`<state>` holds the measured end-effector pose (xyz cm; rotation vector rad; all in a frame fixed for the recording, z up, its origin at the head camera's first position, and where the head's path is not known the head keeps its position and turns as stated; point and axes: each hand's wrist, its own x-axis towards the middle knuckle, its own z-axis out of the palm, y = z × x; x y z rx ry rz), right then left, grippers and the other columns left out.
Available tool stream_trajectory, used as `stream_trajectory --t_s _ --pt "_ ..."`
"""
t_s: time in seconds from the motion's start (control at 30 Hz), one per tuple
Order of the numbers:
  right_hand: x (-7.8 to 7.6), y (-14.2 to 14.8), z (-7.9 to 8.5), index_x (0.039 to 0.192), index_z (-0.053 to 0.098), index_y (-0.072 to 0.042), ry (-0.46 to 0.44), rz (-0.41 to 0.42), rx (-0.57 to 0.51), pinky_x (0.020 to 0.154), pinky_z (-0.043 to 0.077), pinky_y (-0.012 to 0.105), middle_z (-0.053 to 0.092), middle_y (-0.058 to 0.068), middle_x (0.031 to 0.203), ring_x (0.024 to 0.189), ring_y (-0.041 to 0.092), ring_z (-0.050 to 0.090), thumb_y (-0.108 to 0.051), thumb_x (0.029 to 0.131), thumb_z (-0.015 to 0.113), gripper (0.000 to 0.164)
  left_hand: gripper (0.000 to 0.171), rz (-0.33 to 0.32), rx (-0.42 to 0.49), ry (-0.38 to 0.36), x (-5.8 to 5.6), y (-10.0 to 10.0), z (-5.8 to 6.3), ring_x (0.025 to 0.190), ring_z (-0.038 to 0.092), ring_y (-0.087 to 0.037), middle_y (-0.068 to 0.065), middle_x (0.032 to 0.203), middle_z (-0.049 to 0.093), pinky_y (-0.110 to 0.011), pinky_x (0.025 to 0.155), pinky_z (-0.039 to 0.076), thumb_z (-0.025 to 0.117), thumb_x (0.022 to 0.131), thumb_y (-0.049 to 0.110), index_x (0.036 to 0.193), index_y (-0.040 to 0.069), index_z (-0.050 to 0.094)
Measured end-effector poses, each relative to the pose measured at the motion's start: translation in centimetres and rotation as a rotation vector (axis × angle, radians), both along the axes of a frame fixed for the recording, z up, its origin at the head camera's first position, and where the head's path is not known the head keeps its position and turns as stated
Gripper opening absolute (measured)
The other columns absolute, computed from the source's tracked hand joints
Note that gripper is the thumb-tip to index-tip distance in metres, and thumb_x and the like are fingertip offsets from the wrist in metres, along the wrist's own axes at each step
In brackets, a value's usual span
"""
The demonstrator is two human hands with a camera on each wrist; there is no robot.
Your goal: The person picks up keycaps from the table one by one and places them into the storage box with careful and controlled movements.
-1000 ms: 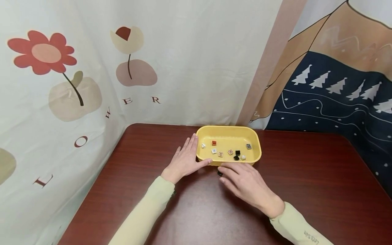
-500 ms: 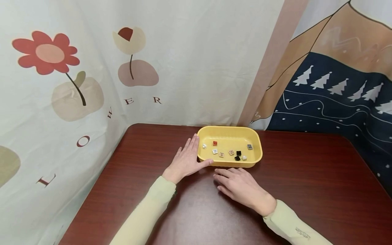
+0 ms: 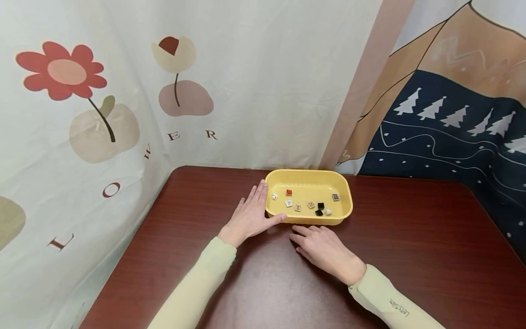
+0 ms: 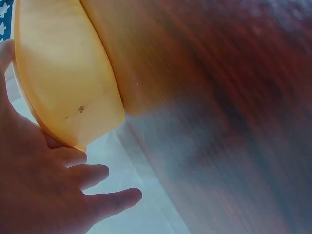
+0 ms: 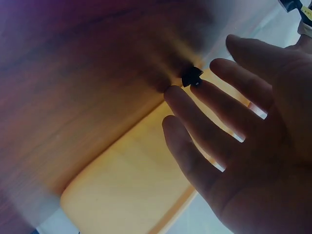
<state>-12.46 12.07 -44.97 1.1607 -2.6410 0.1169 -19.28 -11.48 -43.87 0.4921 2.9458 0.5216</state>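
My left hand (image 3: 249, 217) lies with straight fingers along the left end of a yellow plastic bin (image 3: 308, 219), its thumb at the near front corner of the rim. In the left wrist view, the fingers spread past the bin's end. Just in front of the bin, my right hand (image 3: 326, 250) hovers low over the table, palm down, with loosely bent fingers. In the right wrist view, a small black piece (image 5: 192, 76) shows right at its fingertips, with the thumb apart from it. The head view hides that piece beneath the hand.
Inside the bin lie several small square pieces like toy bricks: a red piece (image 3: 289, 193), a grey piece (image 3: 335, 197), a black piece (image 3: 321, 206), a white piece (image 3: 289, 203) and tan ones. The brown table (image 3: 411, 237) ends at a printed curtain (image 3: 255, 91) behind.
My right hand has drawn back slightly from the bin's front wall toward me, covering the black piece seen earlier by its fingers. The left hand keeps its place at the bin.
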Motion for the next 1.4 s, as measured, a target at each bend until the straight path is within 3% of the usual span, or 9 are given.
stream_trajectory --t_s 0.33,0.6,0.83,1.03,1.4 --pt "0.5 0.4 -0.2 0.103 0.078 -0.012 0.031 -0.006 -0.007 0.069 0.056 0.036 0.067 0.003 0.101 0.084 0.021 0.065 -0.003 0.087 0.079 0.019 0.117 -0.001 0.001 0.003 -0.1 0.0 0.0 0.159 0.014 -0.029 -0.005 0.175 0.002 -0.06 0.119 0.026 0.044 0.089 0.086 0.167 0.009 0.004" --pt "1.1 1.2 -0.2 0.085 0.067 -0.011 -0.03 -0.019 -0.016 0.059 0.049 0.029 0.052 0.002 0.082 0.07 0.017 0.055 0.008 0.082 0.077 0.022 0.118 -0.002 0.003 0.003 -0.1 0.0 0.0 0.159 0.014 -0.029 -0.006 0.175 0.004 -0.061 0.119 0.026 0.044 0.088 0.087 0.167 0.009 0.004" --pt "1.4 1.8 -0.2 0.083 0.067 -0.012 -0.026 -0.027 -0.036 0.058 0.049 0.028 0.05 0.0 0.08 0.067 0.015 0.055 -0.002 0.087 0.08 0.017 0.119 -0.001 0.0 -0.001 -0.1 0.0 0.0 0.159 0.014 -0.028 -0.005 0.175 0.002 -0.06 0.119 0.026 0.043 0.088 0.087 0.167 0.009 0.002" --pt "1.6 2.2 0.3 0.087 0.07 -0.014 -0.02 -0.03 -0.098 0.06 0.052 0.028 0.053 -0.003 0.084 0.071 0.013 0.059 -0.012 0.085 0.086 0.016 0.118 -0.001 0.009 -0.011 -0.1 0.0 0.1 0.159 0.012 -0.027 -0.004 0.175 0.0 -0.06 0.12 0.025 0.044 0.088 0.087 0.167 0.01 0.002" --pt "1.8 3.0 2.6 0.095 0.073 -0.013 -0.038 -0.025 -0.196 0.067 0.056 0.029 0.058 -0.003 0.093 0.081 0.011 0.062 -0.009 0.085 0.086 0.017 0.118 -0.004 0.01 -0.009 -0.2 0.1 0.0 0.159 0.013 -0.027 -0.004 0.174 0.001 -0.06 0.119 0.027 0.044 0.088 0.086 0.167 0.009 0.003"
